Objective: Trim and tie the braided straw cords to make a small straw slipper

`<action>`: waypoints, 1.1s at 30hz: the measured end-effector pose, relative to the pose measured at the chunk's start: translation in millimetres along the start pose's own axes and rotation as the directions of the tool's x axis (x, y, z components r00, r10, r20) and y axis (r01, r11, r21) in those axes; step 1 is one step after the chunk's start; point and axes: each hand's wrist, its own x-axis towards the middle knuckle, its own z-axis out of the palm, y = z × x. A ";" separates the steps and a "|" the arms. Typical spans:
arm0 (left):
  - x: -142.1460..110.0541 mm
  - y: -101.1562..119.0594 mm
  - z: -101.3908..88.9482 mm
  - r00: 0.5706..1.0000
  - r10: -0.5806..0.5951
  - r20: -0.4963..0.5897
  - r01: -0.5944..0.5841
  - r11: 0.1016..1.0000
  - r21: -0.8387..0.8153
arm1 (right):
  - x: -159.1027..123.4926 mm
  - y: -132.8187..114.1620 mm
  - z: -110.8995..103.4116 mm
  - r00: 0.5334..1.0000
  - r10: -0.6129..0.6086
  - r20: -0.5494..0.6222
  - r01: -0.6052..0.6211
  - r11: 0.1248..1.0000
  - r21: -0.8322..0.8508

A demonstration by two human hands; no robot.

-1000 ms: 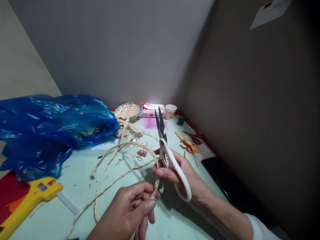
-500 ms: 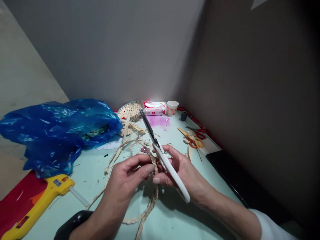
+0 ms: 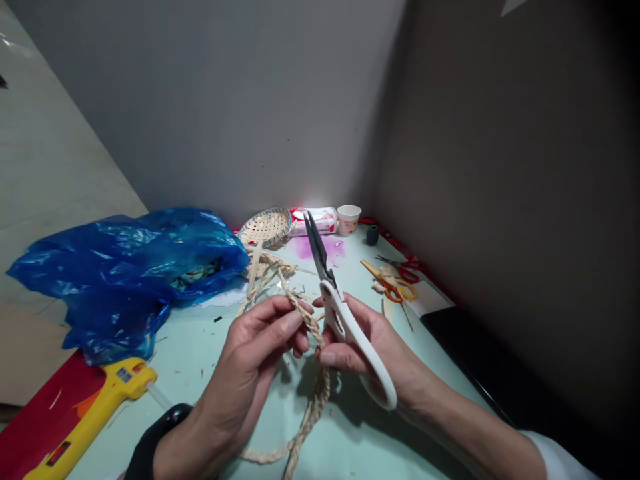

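Note:
A braided straw cord (image 3: 313,408) runs up from the tabletop and passes between both hands. My left hand (image 3: 265,347) is closed, pinching the braid between thumb and fingers. White-handled scissors (image 3: 350,333) hang on my right hand (image 3: 380,347), their dark blades pointing up and away, nearly together. The thumb and fingers of that same hand also pinch the braid, just below the left fingertips. Beyond the hands, loose straw strands (image 3: 257,273) lie on the table.
On the left are a blue plastic bag (image 3: 125,267) and a yellow glue gun (image 3: 95,417). At the back stand a woven basket (image 3: 265,227), a tissue pack (image 3: 325,222) and a paper cup (image 3: 349,220). Orange-handled scissors (image 3: 403,291) and red-handled scissors (image 3: 407,270) lie on the right.
My left fingers have shifted up along the braid, and the stretch between the hands now slants. The scissors have turned slightly more upright. The view has shifted a little.

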 end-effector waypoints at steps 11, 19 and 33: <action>-4.7 8.4 1.6 1.000 -0.015 0.014 0.016 1.000 -0.015 | -2.3 -5.1 1.6 1.000 -0.020 -0.001 0.020 0.992 -0.121; -3.2 21.6 1.3 0.991 0.111 -0.079 -0.112 0.994 -0.009 | -8.1 -18.2 -16.2 0.878 -0.471 0.081 0.336 0.489 -0.805; -7.9 42.8 1.9 0.968 0.237 -0.083 -0.233 0.971 0.058 | -10.7 -11.4 -31.7 0.678 -0.604 0.419 0.436 -0.129 -0.891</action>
